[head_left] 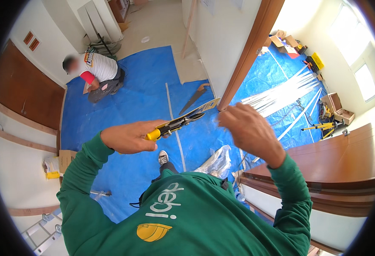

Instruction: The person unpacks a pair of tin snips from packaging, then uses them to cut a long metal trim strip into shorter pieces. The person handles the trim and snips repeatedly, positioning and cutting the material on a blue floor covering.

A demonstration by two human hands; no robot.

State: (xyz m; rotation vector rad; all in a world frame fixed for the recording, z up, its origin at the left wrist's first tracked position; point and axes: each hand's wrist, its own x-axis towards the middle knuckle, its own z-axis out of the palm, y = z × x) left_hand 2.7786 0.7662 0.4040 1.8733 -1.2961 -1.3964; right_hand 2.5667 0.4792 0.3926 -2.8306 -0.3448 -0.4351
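A hand tool [178,124] was above the floor sheet [140,81].
It lay in the fingers [149,126] of the left hand [125,137], the right hand [251,131] just to its right; beyond, a handsaw [191,101] rested on the floor sheet, another person [101,68] was at far left, and long strips [277,96] lay right of the door frame [252,53], an open box [345,116] farther right.

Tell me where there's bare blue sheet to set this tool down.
Between the crouching co-worker and the pale line, the blue sheet lies bare. Past the door frame it's crowded with white strips, boxes and a yellow tripod; crumpled plastic lies nearer.
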